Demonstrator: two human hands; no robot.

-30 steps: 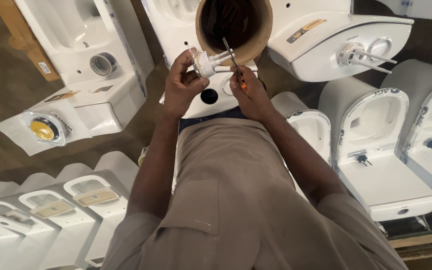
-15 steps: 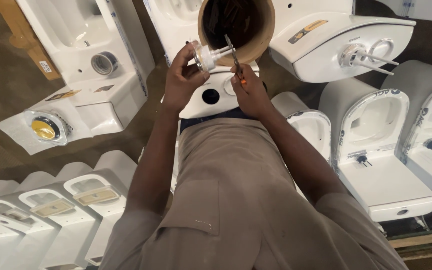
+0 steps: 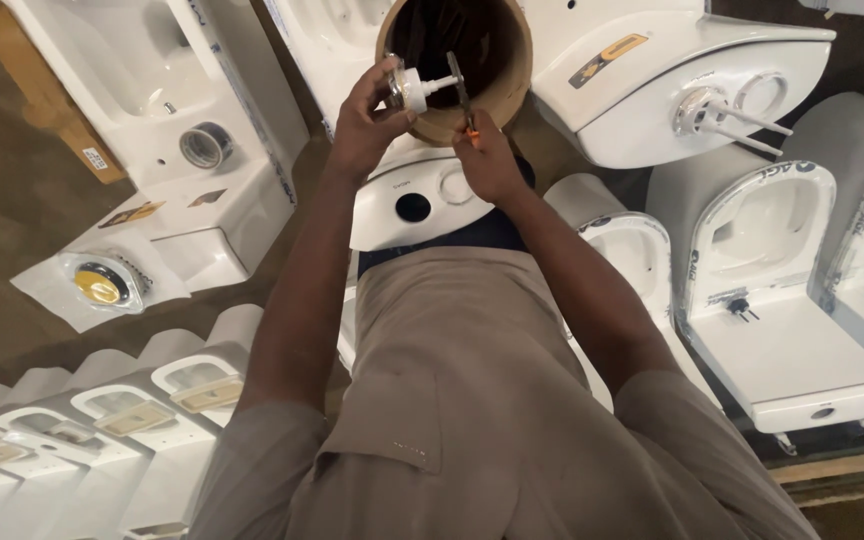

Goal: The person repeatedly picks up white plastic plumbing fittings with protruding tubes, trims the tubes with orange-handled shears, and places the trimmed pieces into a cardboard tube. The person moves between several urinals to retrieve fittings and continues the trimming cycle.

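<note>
Among white toilets point(image 3: 762, 290), brown tube point(image 3: 455, 60) with dark, indistinct contents.

- I see a small white rectangular label point(image 3: 95, 159) on the wooden plank, upper left.
- An orange-and-grey sticker point(image 3: 608, 60) sits on the white cistern, top right.
- A yellow-and-black sticker point(image 3: 132, 213) lies on the left fixture.

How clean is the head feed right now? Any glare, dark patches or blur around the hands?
Head view: sharp on the left hand and the white push-button fitting; inside of the brown cylinder is too dark to read; soft glare on the white cistern; the floor is dim; edges bow outward from the wide lens.
</note>
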